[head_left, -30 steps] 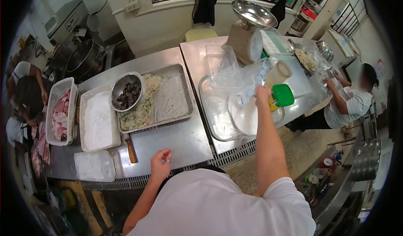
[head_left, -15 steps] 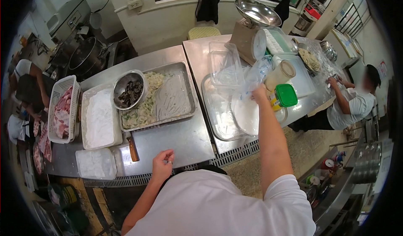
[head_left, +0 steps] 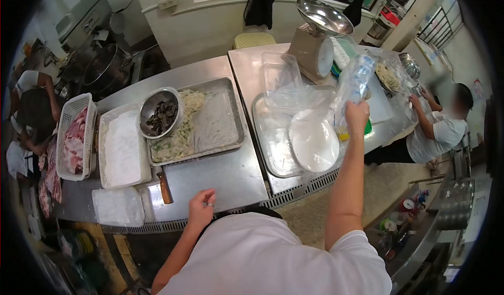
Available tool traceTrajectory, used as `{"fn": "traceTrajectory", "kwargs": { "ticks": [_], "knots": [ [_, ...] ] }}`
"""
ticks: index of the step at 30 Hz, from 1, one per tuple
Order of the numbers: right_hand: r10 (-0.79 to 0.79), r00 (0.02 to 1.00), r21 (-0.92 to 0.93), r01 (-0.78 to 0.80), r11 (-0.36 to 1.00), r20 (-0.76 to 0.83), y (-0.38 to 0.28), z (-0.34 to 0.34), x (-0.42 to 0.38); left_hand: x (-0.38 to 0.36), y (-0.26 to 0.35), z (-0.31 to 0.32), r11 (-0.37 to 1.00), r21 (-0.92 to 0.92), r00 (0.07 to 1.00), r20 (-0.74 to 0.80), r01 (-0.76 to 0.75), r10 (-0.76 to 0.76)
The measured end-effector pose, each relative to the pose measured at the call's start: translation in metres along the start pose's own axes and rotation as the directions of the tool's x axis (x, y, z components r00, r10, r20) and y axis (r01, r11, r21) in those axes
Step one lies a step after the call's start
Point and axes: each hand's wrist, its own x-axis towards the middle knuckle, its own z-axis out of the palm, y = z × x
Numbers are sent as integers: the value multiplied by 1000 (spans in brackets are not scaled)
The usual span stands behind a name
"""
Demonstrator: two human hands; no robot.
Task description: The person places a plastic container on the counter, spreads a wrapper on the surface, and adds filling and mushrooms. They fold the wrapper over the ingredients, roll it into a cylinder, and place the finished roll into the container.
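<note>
My right hand (head_left: 357, 115) is closed on a clear plastic bag (head_left: 361, 73) with blue print, raised over the right table. Behind it a green-lidded container (head_left: 368, 127) is mostly hidden. Left of that hand, a round white plastic-wrapped item (head_left: 315, 140) lies on a clear tray (head_left: 273, 156). My left hand (head_left: 201, 206) hovers at the front edge of the left table, fingers curled with nothing visible in them. A wooden-handled knife (head_left: 165, 188) lies near it. Behind is a metal tray (head_left: 242, 111) of pale mixture (head_left: 176, 142), with a bowl of dark pieces (head_left: 162, 117) at its corner.
A tub of white powder (head_left: 122, 148), a smaller white tub (head_left: 118, 206) and a basket of raw meat (head_left: 76, 142) stand at the left. A scale (head_left: 313, 50) stands at the back. One co-worker (head_left: 441, 132) is at the right; others are at far left.
My right hand has moved right and slightly up, lifting the plastic bag in front of the containers. More of the round white item shows. My left hand has barely moved.
</note>
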Motion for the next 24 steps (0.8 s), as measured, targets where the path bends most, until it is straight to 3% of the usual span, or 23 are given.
{"fn": "traceTrajectory", "kwargs": {
  "ticks": [5,8,11,13,15,17,19,22,24],
  "knots": [
    [18,999,488,-35,872,40,4,43,17,10,1,4,998,-10,998,17,-62,62],
    [166,944,240,-238,941,285,36,92,24,15,10,5,995,-42,996,18,-86,86],
    [8,997,-133,2,991,71,52,91,-18,17,13,2,995,-63,997,-9,-77,76],
    [-12,994,10,11,1000,111,61,70,-53,11,9,-2,997,-65,999,-27,-43,42],
    [-225,937,-34,242,970,269,79,48,-99,8,-1,-3,998,-57,999,-30,-36,34],
    [-128,860,-168,239,956,495,69,20,-155,9,-6,-3,998,-55,999,-24,-43,42],
    [-172,850,-324,366,872,497,78,15,-202,9,-7,-2,997,-59,998,-11,-59,59],
    [-362,845,-265,481,836,393,87,9,-223,15,1,0,994,-48,994,38,-98,100],
    [-288,864,-210,398,893,413,94,11,-222,19,11,1,993,-36,991,72,-113,115]
  ]
}}
